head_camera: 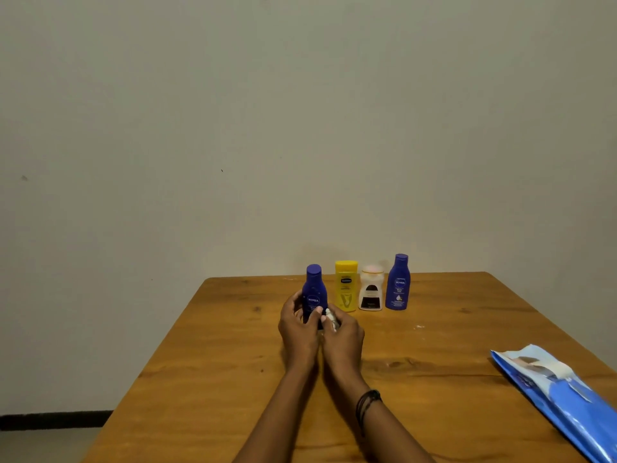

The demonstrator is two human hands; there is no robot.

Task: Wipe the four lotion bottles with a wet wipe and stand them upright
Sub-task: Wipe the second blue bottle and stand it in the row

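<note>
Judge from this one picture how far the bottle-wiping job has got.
Looks done: the yellow bottle, white bottle and taller blue bottle stand upright in a row. Whether they were wiped cannot be told. In hand: the left hand holds the smaller blue bottle upright; the right hand holds the wipe against it. Left: finishing and releasing it.

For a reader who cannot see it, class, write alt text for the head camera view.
Two hands hold a blue lotion bottle upright on a wooden table; the right hand presses a wet wipe against it. Behind stand a yellow bottle, a white bottle and another blue bottle.
</note>
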